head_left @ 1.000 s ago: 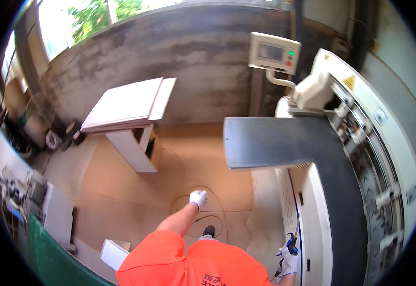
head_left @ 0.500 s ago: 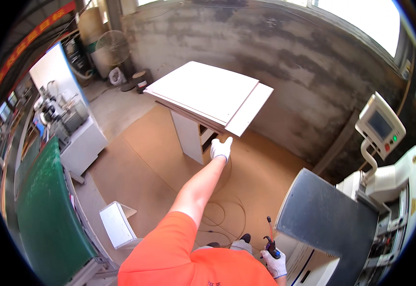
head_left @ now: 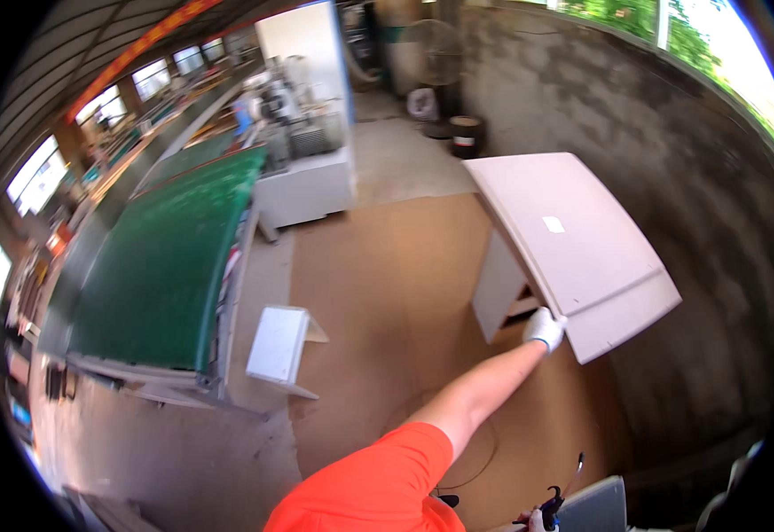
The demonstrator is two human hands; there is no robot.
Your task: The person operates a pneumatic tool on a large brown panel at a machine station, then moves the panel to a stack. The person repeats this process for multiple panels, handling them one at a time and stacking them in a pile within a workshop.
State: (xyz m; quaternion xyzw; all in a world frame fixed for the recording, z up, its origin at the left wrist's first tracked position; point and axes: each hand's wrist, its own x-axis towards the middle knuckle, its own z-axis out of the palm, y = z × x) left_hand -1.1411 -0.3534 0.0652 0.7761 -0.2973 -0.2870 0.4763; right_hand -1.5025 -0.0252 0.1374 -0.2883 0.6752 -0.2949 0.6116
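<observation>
A stack of white panels (head_left: 573, 230) lies on a stand with pale side boards (head_left: 496, 275), the upper panel set back from the lower one's near edge. My left hand (head_left: 545, 328), in a white glove, is closed at the stack's near left edge; its fingertips are partly hidden there. At the bottom edge, my right hand (head_left: 536, 523), also gloved and cut off by the frame, grips a black air blow gun (head_left: 552, 505) with a thin nozzle pointing up. A small pale label (head_left: 553, 224) sits on the top panel.
Left stands a green-topped conveyor table (head_left: 165, 257), with a machine (head_left: 302, 133) behind it. A small white stool-like piece (head_left: 278, 341) stands on brown floor sheeting (head_left: 378, 293). A hose (head_left: 493, 452) loops across the floor. A stained wall (head_left: 724, 266) borders the right.
My view has swung left, so the panels sit farther right and the control screen has left the picture. My left hand has gone from just short of the panel edge to contact with it.
</observation>
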